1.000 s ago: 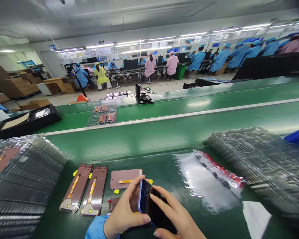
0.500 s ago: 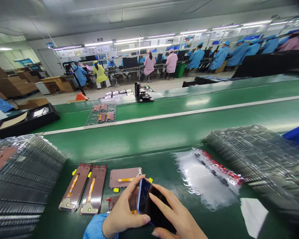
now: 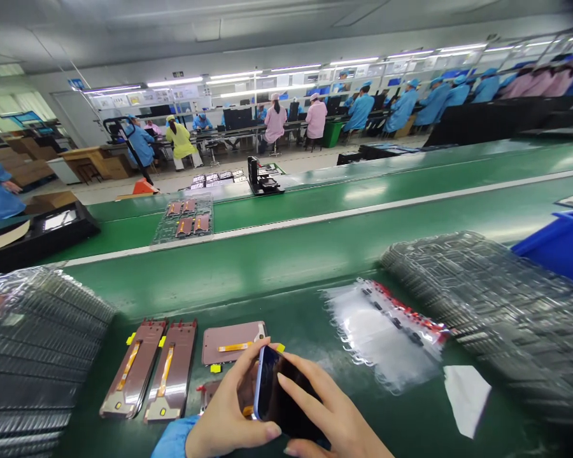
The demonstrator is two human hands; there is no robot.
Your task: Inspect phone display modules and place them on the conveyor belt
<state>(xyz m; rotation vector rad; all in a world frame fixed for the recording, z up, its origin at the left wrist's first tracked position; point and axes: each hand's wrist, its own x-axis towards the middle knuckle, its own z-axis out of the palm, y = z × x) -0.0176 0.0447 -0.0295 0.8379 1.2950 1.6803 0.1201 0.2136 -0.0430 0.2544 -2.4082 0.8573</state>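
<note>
My left hand (image 3: 226,416) grips a dark phone (image 3: 279,397) with a blue edge, held tilted above the green bench. My right hand (image 3: 332,416) holds the same phone from the right, with its fingers laid over the dark screen. Under and beside my hands lie several copper-coloured panels with orange flex strips: two upright ones (image 3: 150,375) to the left, one lying crosswise (image 3: 232,340) just beyond the phone, and one (image 3: 207,394) partly hidden by my left hand.
Stacks of clear plastic trays stand at the left (image 3: 33,356) and right (image 3: 487,305). A pile of clear film strips with red tabs (image 3: 386,331) and a white slip (image 3: 465,394) lie right of my hands. A tray of panels (image 3: 184,219) rides the conveyor. A blue bin (image 3: 558,245) sits far right. Workers sit at distant benches.
The view has shifted slightly rightward, so everything sits a little further left. Both hands keep their hold on the phone, which has hardly moved.
</note>
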